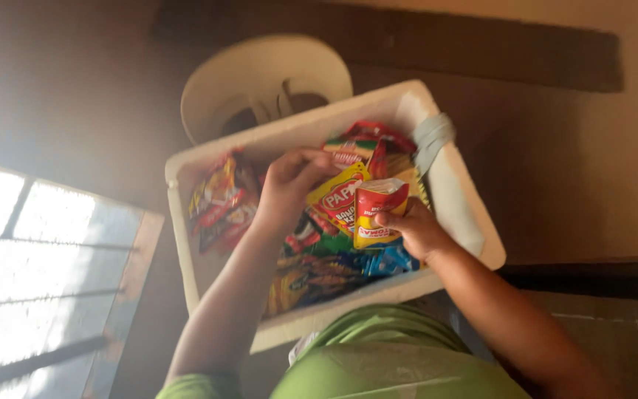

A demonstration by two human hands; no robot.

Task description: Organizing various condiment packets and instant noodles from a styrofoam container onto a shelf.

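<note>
Our right hand (416,230) pinches a red-yellow sachet (376,214) upright for viewing; at nine o'clock, our left hand (289,185) curls, rummaging packets in the foam box (437,222), grip unclear.

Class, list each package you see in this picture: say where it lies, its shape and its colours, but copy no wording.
Small pouch: right hand, red, yellow, white.
Large yellow-red packet: box middle, by the left hand.
Red-orange sachets: box's left side.
Blue packets: near wall.
White foam box: holds all.

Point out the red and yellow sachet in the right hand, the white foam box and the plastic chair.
red and yellow sachet (378,214), head view, middle of its front face.
white foam box (304,131), head view, far rim.
plastic chair (252,70), head view, pale backrest.
</note>
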